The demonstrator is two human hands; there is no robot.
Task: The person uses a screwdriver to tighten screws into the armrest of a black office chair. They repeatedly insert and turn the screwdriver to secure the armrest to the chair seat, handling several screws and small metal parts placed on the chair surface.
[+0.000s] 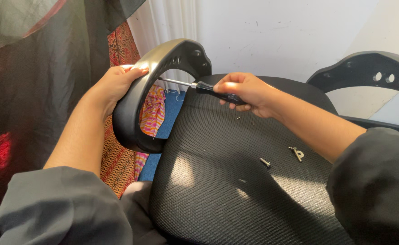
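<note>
Seat cushion below both hands.

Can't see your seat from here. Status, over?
Left hand grips armrest. Right hand holds screwdriver, tip at armrest. Loose screws on seat.

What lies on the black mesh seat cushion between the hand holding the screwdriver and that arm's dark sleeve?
In the head view, loose metal screws lie on the black mesh seat cushion between the right hand and its sleeve.
</note>
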